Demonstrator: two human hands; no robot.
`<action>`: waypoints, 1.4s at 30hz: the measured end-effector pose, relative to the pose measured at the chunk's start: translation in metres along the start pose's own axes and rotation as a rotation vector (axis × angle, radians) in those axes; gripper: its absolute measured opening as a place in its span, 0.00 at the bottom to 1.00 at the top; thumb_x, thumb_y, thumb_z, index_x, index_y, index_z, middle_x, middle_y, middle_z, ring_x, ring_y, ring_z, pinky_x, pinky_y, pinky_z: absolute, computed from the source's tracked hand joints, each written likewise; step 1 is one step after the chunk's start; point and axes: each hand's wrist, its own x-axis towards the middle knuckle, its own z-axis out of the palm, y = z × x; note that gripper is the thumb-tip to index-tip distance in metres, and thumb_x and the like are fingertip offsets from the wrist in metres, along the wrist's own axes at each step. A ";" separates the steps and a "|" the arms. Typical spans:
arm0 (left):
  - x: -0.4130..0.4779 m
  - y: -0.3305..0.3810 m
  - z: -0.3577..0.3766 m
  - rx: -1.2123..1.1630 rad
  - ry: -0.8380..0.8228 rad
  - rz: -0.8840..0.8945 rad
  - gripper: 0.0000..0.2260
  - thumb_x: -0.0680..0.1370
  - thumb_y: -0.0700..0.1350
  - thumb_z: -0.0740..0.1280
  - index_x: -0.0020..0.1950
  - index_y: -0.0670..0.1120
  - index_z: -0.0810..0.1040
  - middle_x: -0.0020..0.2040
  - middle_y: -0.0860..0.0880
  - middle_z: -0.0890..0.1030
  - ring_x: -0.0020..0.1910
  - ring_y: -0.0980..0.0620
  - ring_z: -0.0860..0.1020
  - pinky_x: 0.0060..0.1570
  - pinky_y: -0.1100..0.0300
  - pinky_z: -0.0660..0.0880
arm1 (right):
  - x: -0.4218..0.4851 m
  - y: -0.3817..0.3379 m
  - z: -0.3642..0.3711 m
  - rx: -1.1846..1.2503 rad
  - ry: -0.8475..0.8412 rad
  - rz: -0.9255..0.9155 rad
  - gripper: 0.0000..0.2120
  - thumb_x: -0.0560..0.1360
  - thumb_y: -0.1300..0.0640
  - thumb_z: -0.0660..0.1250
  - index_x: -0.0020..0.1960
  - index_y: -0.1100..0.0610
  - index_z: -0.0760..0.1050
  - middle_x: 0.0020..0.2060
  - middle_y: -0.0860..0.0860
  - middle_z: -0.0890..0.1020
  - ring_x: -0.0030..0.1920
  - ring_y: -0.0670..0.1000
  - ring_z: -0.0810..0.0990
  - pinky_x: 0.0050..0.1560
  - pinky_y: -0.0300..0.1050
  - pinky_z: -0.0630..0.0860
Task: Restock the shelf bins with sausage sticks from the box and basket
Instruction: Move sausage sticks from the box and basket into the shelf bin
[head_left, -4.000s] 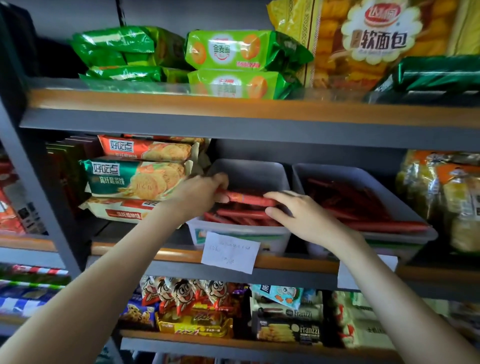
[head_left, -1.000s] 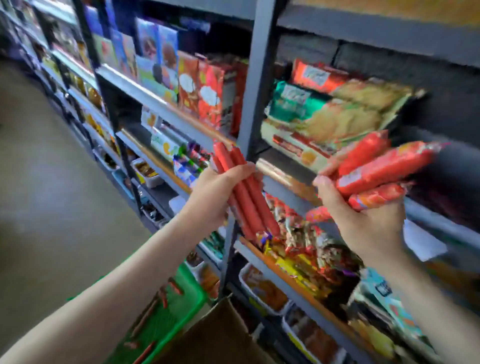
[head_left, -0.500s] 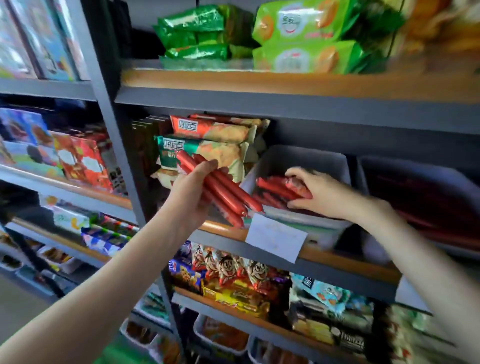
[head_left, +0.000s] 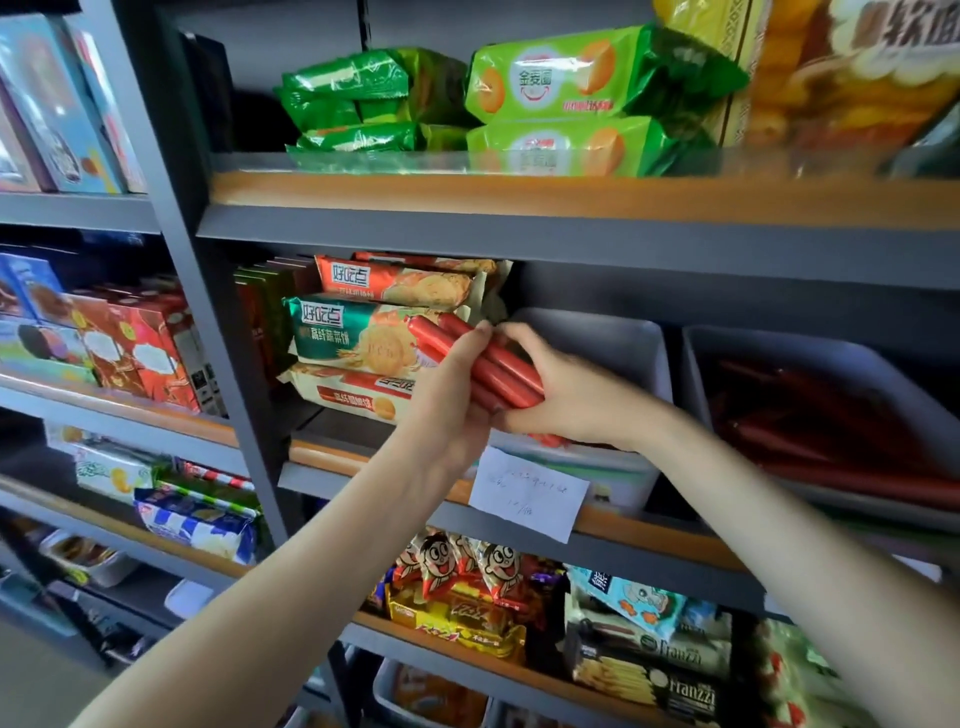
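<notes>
A bundle of red sausage sticks (head_left: 501, 371) is held at the left front corner of a white shelf bin (head_left: 618, 345) on the middle shelf. My left hand (head_left: 449, 395) grips the bundle from the left and below. My right hand (head_left: 563, 395) wraps it from the right, fingers curled over the sticks. A few more sausage sticks show low in that bin, just under my right wrist. A second white bin (head_left: 810, 364) to the right holds several longer dark red sausage sticks (head_left: 831, 441). The box and basket are out of view.
Biscuit packs (head_left: 363, 338) are stacked just left of the bin. A white paper label (head_left: 527, 493) hangs on the shelf edge under my hands. A grey upright post (head_left: 208, 312) stands to the left. Green snack packs (head_left: 550, 98) fill the shelf above, cartoon snack bags (head_left: 467, 571) the one below.
My left hand has carried its bundle of sticks right to the bin's corner. My right hand, which had been laying sticks in the bin, now closes on that bundle.
</notes>
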 end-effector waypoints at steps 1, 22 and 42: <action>0.001 -0.001 0.002 -0.011 -0.021 -0.010 0.04 0.78 0.45 0.66 0.48 0.45 0.77 0.40 0.48 0.81 0.38 0.51 0.81 0.42 0.55 0.78 | 0.001 0.003 -0.002 -0.005 0.001 -0.003 0.38 0.69 0.57 0.73 0.72 0.45 0.56 0.56 0.47 0.78 0.48 0.44 0.79 0.43 0.30 0.75; 0.026 -0.004 -0.014 1.931 -0.542 0.235 0.22 0.81 0.61 0.51 0.75 0.61 0.59 0.74 0.53 0.65 0.72 0.48 0.63 0.66 0.58 0.60 | -0.010 0.059 -0.031 -0.688 -0.406 0.191 0.30 0.79 0.47 0.56 0.77 0.47 0.47 0.71 0.53 0.64 0.70 0.57 0.61 0.70 0.48 0.60; -0.033 -0.024 -0.137 1.624 -0.093 0.838 0.24 0.79 0.55 0.54 0.73 0.46 0.65 0.74 0.44 0.63 0.74 0.47 0.59 0.72 0.45 0.55 | -0.035 -0.011 0.081 -0.637 0.135 -0.252 0.34 0.76 0.38 0.51 0.77 0.46 0.43 0.77 0.51 0.49 0.77 0.52 0.47 0.72 0.59 0.43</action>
